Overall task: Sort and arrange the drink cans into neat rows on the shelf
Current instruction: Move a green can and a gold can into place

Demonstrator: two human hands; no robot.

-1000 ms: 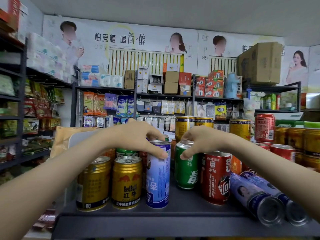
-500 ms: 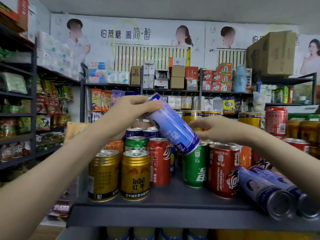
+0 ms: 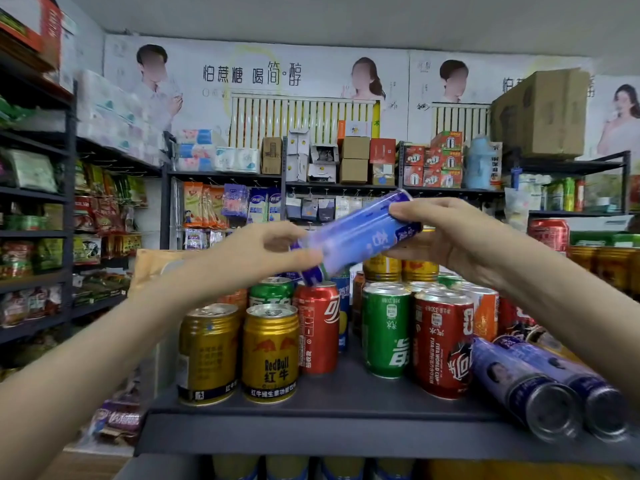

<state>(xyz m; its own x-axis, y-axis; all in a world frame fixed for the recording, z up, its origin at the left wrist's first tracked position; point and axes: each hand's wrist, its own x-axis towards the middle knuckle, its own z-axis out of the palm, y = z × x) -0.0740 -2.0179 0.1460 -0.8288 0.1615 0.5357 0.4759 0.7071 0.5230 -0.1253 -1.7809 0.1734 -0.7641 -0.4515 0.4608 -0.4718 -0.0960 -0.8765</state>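
Note:
A tall blue can (image 3: pixel 353 233) hangs tilted in the air above the shelf. My left hand (image 3: pixel 256 258) grips its lower end and my right hand (image 3: pixel 446 233) grips its upper end. Below, on the dark shelf (image 3: pixel 332 431), stand two gold cans (image 3: pixel 270 353), a red cola can (image 3: pixel 318 329), a green can (image 3: pixel 387 334) and a red World Cup can (image 3: pixel 443 344). Two more blue cans (image 3: pixel 523 386) lie on their sides at the right front.
More gold cans (image 3: pixel 602 268) and a red can (image 3: pixel 549 233) stand stacked at the right. Further cans crowd the shelf's back. Store racks with snacks line the left, boxes and tissues the far wall. A gap shows between the cola can and the green can.
The blue can stood on the shelf a second ago; my left hand lifted and tipped it, it swung rightward, and my right hand left the green can and took hold of its upper end.

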